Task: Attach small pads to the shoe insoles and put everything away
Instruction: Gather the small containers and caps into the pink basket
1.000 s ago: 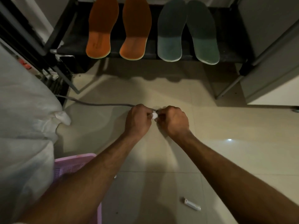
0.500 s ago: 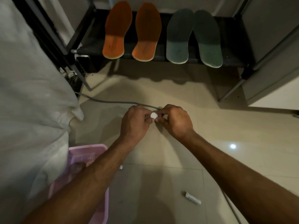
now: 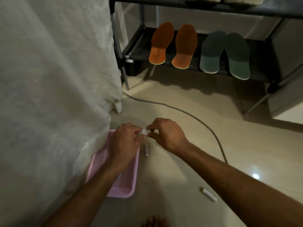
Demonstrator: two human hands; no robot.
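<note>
I have a small white pad (image 3: pixel 144 131) pinched between my left hand (image 3: pixel 126 143) and right hand (image 3: pixel 167 136), above the floor by the pink basket (image 3: pixel 126 192). I judge I am peeling its backing; next it must go onto an insole (image 3: pixel 161 44) on the shelf (image 3: pixel 139 53), well apart

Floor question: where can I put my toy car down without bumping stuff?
Bare tile lies between the grey cable and the shoe rack, and right of the cable. It is crowded by the pink basket, where both hands work beside a small white tube.
</note>
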